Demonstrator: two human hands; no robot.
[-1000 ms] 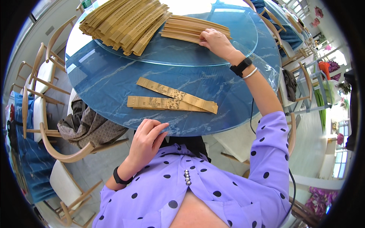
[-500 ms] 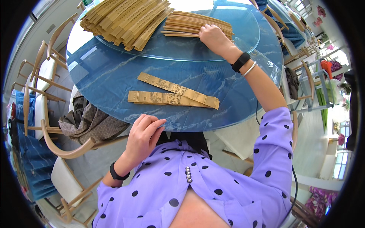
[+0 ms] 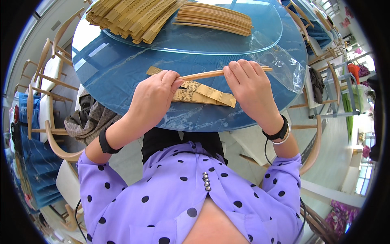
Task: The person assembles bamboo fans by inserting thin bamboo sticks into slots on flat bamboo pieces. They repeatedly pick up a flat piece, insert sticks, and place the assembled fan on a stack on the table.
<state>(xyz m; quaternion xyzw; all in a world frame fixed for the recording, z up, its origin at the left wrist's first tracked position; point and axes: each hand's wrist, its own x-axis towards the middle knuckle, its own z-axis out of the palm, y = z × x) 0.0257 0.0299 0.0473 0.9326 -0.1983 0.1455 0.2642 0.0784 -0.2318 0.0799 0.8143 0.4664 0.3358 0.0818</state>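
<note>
A pair of wooden chopsticks (image 3: 203, 75) is held level above the blue table (image 3: 122, 77) by both of my hands. My left hand (image 3: 156, 91) pinches one end; my right hand (image 3: 248, 83) closes round the part near the other end, whose tips stick out to the right. Below them lie several gold paper chopstick sleeves (image 3: 207, 95) with dark print, partly covered by my left hand. Farther off, a row of loose chopsticks (image 3: 215, 18) lies on the glass turntable (image 3: 195, 46). Left of it is a large heap of gold sleeves (image 3: 134, 18).
Crumpled clear plastic (image 3: 284, 67) lies at the table's right side. Wooden chairs (image 3: 61, 142) stand round it on the left, one with a patterned brown cloth (image 3: 91, 120) over it. A dark jacket (image 3: 316, 83) hangs on a chair at right.
My right hand has come back from the row on the turntable with chopsticks. The left hand has risen from the table's near edge and taken hold of their other end.
</note>
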